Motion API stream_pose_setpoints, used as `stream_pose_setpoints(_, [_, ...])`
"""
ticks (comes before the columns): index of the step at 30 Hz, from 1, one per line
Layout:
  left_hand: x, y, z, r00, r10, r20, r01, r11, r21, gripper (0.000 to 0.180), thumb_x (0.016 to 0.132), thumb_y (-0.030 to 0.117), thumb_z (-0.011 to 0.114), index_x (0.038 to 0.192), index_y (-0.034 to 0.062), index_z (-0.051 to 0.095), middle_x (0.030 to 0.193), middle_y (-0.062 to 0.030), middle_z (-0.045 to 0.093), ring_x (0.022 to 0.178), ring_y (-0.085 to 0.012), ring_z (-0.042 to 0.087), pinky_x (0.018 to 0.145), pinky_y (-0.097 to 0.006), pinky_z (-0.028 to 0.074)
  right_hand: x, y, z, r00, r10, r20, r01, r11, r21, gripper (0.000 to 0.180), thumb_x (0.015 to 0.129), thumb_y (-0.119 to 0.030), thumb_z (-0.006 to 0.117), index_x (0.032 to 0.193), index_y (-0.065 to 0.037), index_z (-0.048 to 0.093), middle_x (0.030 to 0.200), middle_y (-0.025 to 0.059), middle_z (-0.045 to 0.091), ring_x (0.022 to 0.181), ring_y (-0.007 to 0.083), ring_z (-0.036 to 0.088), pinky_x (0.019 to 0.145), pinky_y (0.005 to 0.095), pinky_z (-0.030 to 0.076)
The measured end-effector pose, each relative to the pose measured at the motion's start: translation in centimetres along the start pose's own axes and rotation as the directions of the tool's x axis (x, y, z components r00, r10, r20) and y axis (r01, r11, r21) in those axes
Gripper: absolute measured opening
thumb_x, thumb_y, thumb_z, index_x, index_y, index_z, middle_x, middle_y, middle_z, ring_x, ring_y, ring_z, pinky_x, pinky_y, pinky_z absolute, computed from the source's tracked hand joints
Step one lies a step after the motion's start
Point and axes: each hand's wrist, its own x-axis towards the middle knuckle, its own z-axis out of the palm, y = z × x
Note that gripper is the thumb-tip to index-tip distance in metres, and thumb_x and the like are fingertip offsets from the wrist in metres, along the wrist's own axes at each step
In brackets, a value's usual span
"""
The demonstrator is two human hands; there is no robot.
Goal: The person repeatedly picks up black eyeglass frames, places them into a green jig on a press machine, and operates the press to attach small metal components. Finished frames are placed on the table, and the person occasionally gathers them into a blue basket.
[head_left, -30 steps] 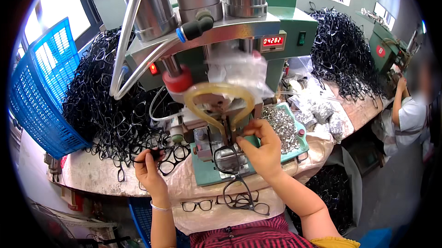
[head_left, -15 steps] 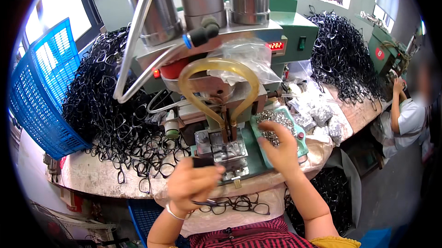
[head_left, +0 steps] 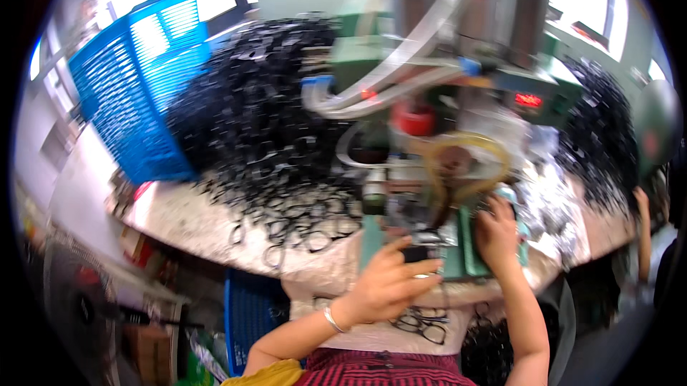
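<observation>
My left hand [head_left: 390,282] is in front of the press, its fingers bent and partly closed. A black block-like piece [head_left: 416,253] shows at its fingertips; blur hides whether it is held or worn on a finger. Beside it is the press's metal fixture [head_left: 445,235], under a looped yellowish tube [head_left: 504,164]. My right hand [head_left: 497,235] reaches into the green tray [head_left: 469,253] right of the fixture, fingers curled downward. Its fingertips, and anything between them, are unclear. Several dark eyeglass frames [head_left: 429,332] lie on the pale cloth below my hands.
Large heaps of black eyeglass frames stand left [head_left: 265,99] and right [head_left: 597,135] of the press. A blue basket [head_left: 129,92] leans at the far left; another blue crate [head_left: 247,329] is below the table. Clear plastic bags [head_left: 554,207] lie right of the tray. Another person's arm [head_left: 642,232] shows far right.
The whole view has swung left, so the press and heaps appear further right and blurred. My right hand has lowered into the tray from above it. My left hand remains near the fixture.
</observation>
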Motion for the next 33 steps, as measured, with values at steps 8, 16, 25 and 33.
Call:
stream_pose_setpoints(8, [-9.1,-6.3,-14.1,0.605,-0.316,-0.731,0.714,0.622,0.323,0.022,0.083,-0.001,0.07,0.104,0.0032,0.068,0.101,-0.0114,0.069,0.1,-0.0267,0.063,0.092,-0.036,0.046,-3.8,1.3,-2.5,0.858,0.51,-0.058,-0.451,0.803,0.389,0.01,0.085,0.001,0.067,0.095,-0.001,0.069,0.091,0.011,0.068,0.086,0.0256,0.063,0.081,0.0353,0.048])
stream_pose_setpoints(16, [-24.5,-18.1,-22.8,0.68,-0.681,-0.273,0.542,0.215,0.812,0.009,0.078,0.004,0.06,0.083,0.0063,0.067,0.082,-0.0127,0.065,0.082,-0.0353,0.061,0.073,-0.047,0.048,-0.2,-0.3,-0.6,0.914,0.398,-0.077,-0.32,0.825,0.466,0.012,0.082,0.003,0.068,0.093,-0.001,0.069,0.09,0.0108,0.067,0.087,0.0244,0.064,0.082,0.0325,0.048])
stream_pose_setpoints(25, [-21.0,-10.3,-19.0,0.427,-0.846,-0.319,0.854,0.261,0.451,0.027,0.082,-0.001,0.057,0.106,0.0084,0.065,0.075,-0.0098,0.06,0.073,-0.0276,0.06,0.066,-0.036,0.048,-9.1,1.1,-6.0,0.772,0.598,-0.215,-0.516,0.787,0.338,0.011,0.082,0.006,0.067,0.092,0.002,0.069,0.093,0.0099,0.068,0.088,0.0227,0.064,0.083,0.0327,0.049])
stream_pose_setpoints(33, [-11.5,-8.9,-11.8,0.335,-0.89,-0.311,0.75,0.451,-0.483,0.02,0.103,0.023,0.053,0.113,0.0112,0.067,0.081,0.0115,0.054,0.062,0.0001,0.034,0.055,-0.017,0.028,0.4,-5.5,-5.6,0.961,0.258,-0.101,-0.161,0.816,0.556,0.016,0.073,0.007,0.069,0.085,-0.003,0.074,0.088,0.01,0.066,0.084,0.026,0.064,0.075,0.0345,0.049])
